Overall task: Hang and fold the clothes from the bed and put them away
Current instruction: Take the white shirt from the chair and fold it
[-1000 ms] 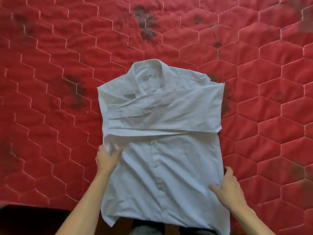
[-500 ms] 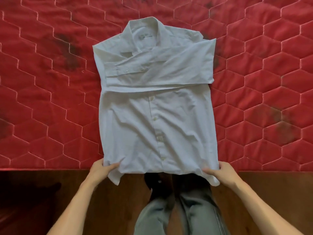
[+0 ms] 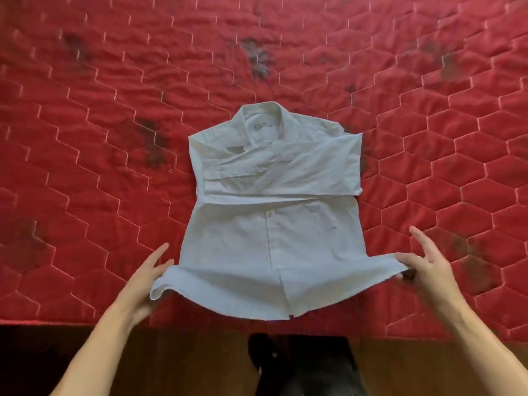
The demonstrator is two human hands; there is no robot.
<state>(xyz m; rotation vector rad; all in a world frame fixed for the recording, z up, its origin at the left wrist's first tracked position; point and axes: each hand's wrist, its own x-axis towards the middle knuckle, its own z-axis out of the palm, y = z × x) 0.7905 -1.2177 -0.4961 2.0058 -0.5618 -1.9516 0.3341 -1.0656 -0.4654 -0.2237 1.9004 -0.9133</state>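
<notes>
The white shirt (image 3: 271, 238) lies front up on the red quilted bed (image 3: 85, 138), near its front edge, with the collar (image 3: 263, 115) pointing away from the person; the sleeves (image 3: 285, 167) are already laid across the chest, but the lower half is not yet folded. The left hand (image 3: 143, 284) pinches the lower left corner of the hem (image 3: 228, 298) between thumb and fingers; the right hand (image 3: 425, 267) pinches the lower right corner in the same way, its other fingers held straight. The hem is raised a little off the bed and bows between the two hands.

The step in hand seems to be the fold from bottom to top. The next move probably calls for carrying both corners forward together and level toward the collar, so that the crease is straight and the sleeves are not disturbed; putting the shirt away comes after.
</notes>
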